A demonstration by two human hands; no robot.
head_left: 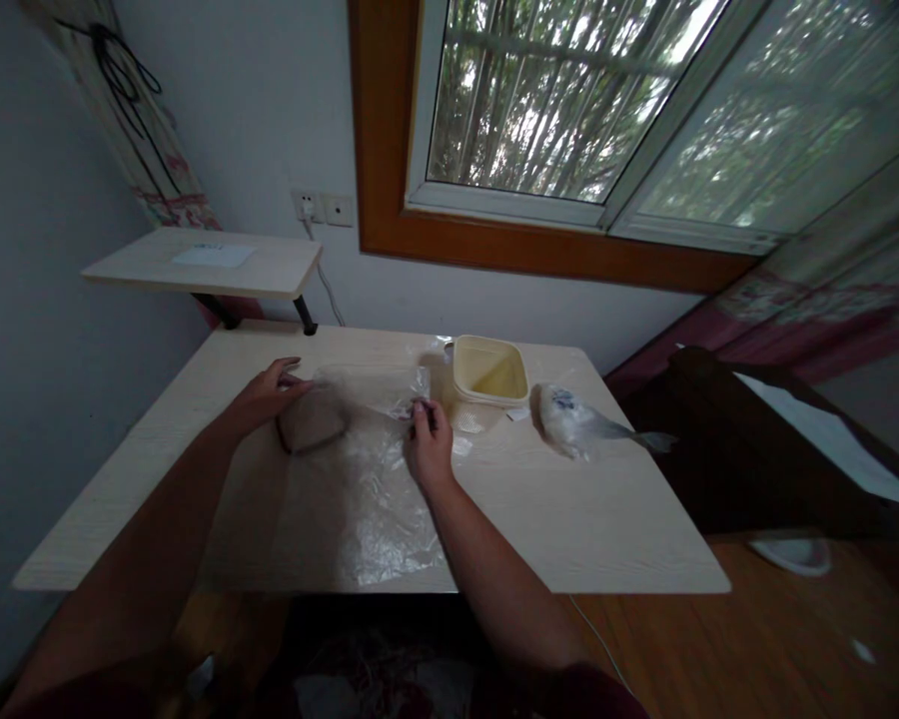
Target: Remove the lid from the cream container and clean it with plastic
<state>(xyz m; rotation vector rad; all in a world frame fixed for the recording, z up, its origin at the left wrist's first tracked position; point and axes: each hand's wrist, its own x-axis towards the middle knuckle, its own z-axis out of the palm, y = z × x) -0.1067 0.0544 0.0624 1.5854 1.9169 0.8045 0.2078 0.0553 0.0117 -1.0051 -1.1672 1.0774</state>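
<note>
A clear plastic bag (390, 499) lies spread and wrinkled over the table, with a flatter folded strip along its far side. At the strip's left end, my left hand (266, 394) has its fingers closed on the bag's edge, the index finger reaching forward. My right hand (431, 444) pinches the right end of the strip between thumb and fingers. A dark-edged rounded patch (313, 424) shows beside my left hand; I cannot make out what it is. Just beyond my right hand stands a pale yellow square plastic tub (490, 371), open at the top.
A knotted plastic bag with white contents (569, 419) rests right of the tub. The wooden table (569, 539) has a raised shelf (217, 262) at the back left with a paper on it. A window (554, 110) and a wall socket (322, 208) are behind.
</note>
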